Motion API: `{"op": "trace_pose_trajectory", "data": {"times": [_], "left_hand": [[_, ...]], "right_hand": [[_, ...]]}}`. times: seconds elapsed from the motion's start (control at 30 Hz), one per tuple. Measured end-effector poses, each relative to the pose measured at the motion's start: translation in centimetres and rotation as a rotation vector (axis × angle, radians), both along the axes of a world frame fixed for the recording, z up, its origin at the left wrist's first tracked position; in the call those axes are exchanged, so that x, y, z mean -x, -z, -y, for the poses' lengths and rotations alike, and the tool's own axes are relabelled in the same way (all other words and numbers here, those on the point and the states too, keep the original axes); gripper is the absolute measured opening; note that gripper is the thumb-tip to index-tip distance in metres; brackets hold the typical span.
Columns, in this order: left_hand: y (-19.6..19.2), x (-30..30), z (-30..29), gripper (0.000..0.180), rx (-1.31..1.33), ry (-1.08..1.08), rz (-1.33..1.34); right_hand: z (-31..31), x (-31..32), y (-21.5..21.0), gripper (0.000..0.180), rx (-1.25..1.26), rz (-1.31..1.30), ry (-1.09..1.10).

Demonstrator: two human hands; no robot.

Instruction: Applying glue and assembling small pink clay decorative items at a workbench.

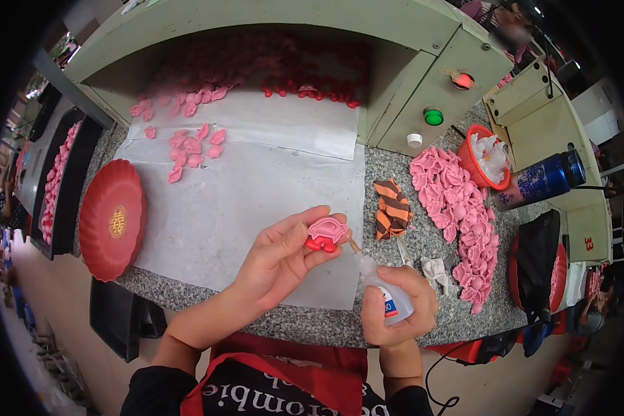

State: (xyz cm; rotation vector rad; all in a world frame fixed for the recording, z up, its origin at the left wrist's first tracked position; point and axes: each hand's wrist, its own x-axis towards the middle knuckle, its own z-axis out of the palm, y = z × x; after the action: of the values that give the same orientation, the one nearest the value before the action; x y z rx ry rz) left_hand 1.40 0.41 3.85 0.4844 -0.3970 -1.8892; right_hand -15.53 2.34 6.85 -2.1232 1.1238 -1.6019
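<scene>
Two hands meet at lower centre: left hand [277, 260] fingers pinch a small, light, probably soft pink-and-red piece [325, 233] by its edges, right hand [395, 305] fingers wrap a squeezable glue bottle [387, 295].

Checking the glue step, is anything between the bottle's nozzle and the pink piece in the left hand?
Nothing visible: the glue bottle in the right hand points its nozzle straight at the pink piece held by the left hand.

Bright, even light; fisheye bending, dark corners.
</scene>
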Motion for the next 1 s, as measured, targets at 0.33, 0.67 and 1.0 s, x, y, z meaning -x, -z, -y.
{"op": "trace_pose_trajectory", "data": {"times": [0.33,0.67,1.0], "left_hand": [[-0.4,0.5,0.8,0.037,0.167,-0.085,0.192],[0.2,-0.2,-1.5,0.032,0.049,-0.198,0.189],[-0.6,-0.1,-0.3,0.04,-0.033,-0.095,0.021]], "right_hand": [[1.4,0.6,-0.5,0.025,0.008,-0.006,0.001],[-0.6,-0.7,0.0,0.018,-0.01,0.066,-0.007],[-0.5,-0.2,0.4,0.019,0.112,0.001,0.154]]}}
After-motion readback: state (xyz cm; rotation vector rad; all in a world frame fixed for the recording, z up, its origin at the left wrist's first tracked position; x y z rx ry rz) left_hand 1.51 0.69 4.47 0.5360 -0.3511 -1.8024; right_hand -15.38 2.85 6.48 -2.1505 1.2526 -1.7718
